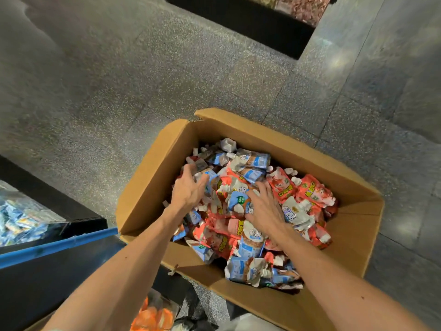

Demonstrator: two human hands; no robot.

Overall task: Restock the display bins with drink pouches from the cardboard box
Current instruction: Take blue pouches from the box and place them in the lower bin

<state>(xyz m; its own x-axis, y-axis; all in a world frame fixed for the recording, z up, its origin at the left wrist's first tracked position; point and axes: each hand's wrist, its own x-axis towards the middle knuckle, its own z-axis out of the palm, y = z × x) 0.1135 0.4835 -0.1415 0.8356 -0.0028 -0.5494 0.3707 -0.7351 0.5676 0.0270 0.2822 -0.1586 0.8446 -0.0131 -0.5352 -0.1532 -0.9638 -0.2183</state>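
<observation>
Cardboard box point(152, 177), brown, flaps open, sits on the speckled stone floor point(119, 91). I see crinkly foil pouches point(310, 192) heaped inside it, red and blue-white, with stubby white caps. Left hand point(188, 189), by the box's left wall, curls its fingers round a few pouches. Right hand point(265, 206), mid-box, lies spread on the heap, fingertips buried; I cannot tell if it grips. Left of the box, a black bin point(59, 199) holds blue packs.
</observation>
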